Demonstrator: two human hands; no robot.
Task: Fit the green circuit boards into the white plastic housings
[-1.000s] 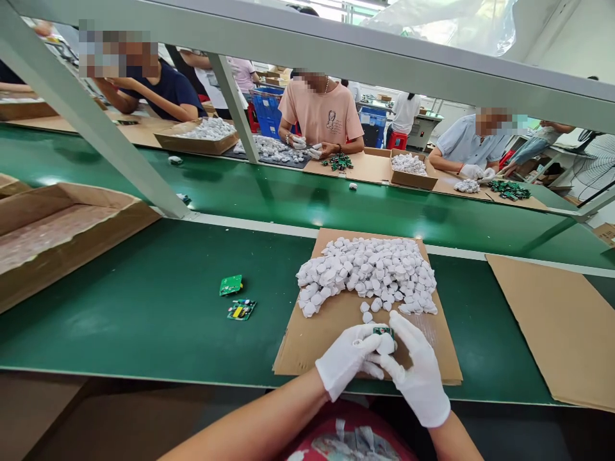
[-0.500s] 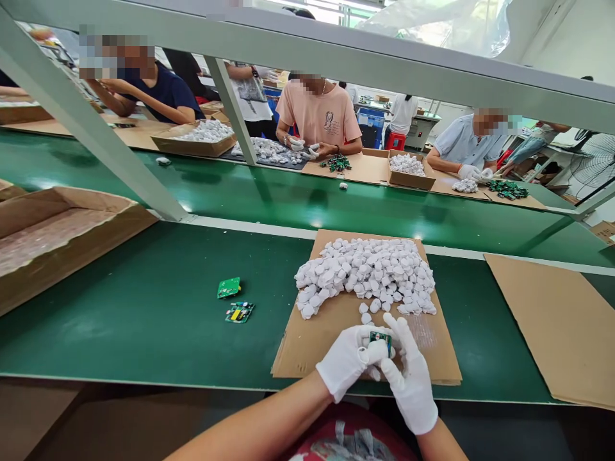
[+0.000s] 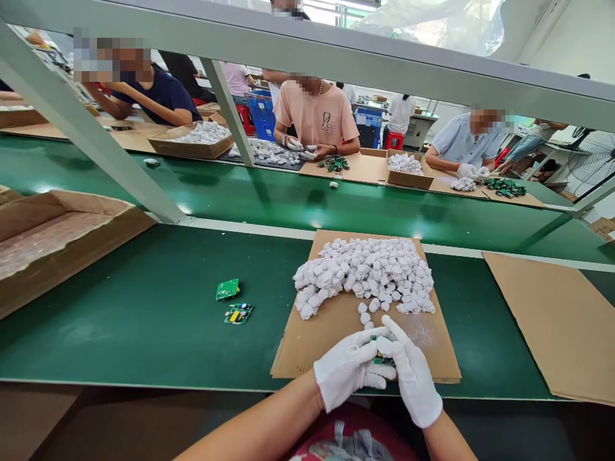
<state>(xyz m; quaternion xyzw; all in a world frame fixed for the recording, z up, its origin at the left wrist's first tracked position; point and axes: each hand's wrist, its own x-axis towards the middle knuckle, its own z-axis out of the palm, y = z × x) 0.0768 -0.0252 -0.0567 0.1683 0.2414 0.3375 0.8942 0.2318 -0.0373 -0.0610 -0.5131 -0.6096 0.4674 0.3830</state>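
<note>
My left hand point(image 3: 353, 365) and my right hand point(image 3: 412, 371), both in white gloves, close round a small green circuit board point(image 3: 383, 360) over the front of a cardboard sheet point(image 3: 307, 339). Their fingers cover much of the board. A large heap of small white pieces point(image 3: 369, 272) covers the back of the sheet, and a few loose ones point(image 3: 364, 316) lie just beyond my fingertips. To the left, on the green table, are two more boards, one plain green side up point(image 3: 227, 289), the other with a yellow part point(image 3: 238, 314).
An open cardboard box point(image 3: 72, 237) stands at the left, and a flat cardboard sheet point(image 3: 552, 320) lies at the right. A slanted metal post point(image 3: 96, 121) rises on the left. Beyond a green belt point(image 3: 288, 198), several people handle white pieces and boards.
The board in my hands has tilted, and my right fingers have closed over it. On the belt, the small white items have shifted slightly left.
</note>
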